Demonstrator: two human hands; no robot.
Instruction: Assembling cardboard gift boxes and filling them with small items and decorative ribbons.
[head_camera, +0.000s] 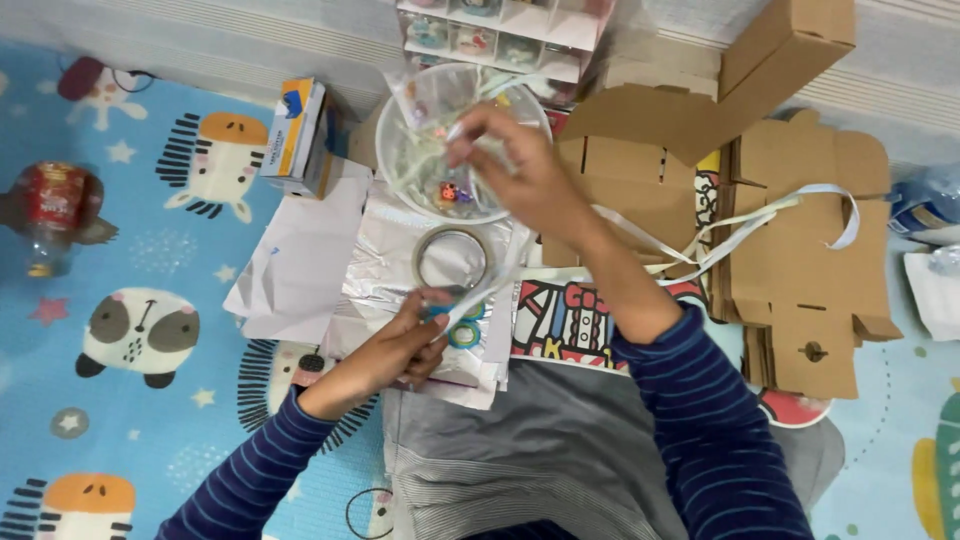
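Observation:
My right hand (520, 165) is raised over a clear round bowl (400, 170) of small colourful trinkets, pinching a small clear packet (432, 98) and the end of a pale ribbon (740, 228). My left hand (405, 345) rests lower, fingers closed on the near end of a white ribbon strip (478, 295) beside a small blue ring (465, 335). A roll of clear tape (450, 258) lies between the hands on silvery wrapping sheets (385, 250).
Flat brown cardboard box blanks (800, 250) are stacked at right. A small blue and yellow carton (298, 135) stands left of the bowl, white paper (295, 270) below it. A clear drawer unit (500, 35) sits behind. A red-lidded jar (50, 215) lies far left on the animal-print mat.

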